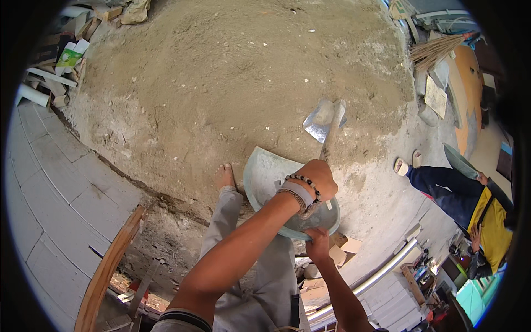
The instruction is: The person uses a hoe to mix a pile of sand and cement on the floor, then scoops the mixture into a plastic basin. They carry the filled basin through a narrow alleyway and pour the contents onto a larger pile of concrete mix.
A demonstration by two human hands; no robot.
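Observation:
My left hand [321, 180], with bead and cord bracelets at the wrist, is closed around the handle of a hoe [332, 135]. The hoe's shiny metal blade rests on the loose grey-brown sand, beyond the hand, with some sand on it. Below that arm, a wide grey-green basin [260, 171] stands tilted in front of my legs. My right hand [317, 244] grips the basin's near rim. My left forearm covers part of the basin, and the lower end of the handle is mostly hidden behind the wrist.
Sand [221, 83] spreads ahead, with my bare foot [225, 178] at its near edge. Pale blocks [50, 182] lie left, beside a wooden beam [108, 271]. Scrap wood and pipes fill the far left. At right, another person [470, 205] holds a similar basin [460, 160]; a straw broom [437, 51] lies beyond.

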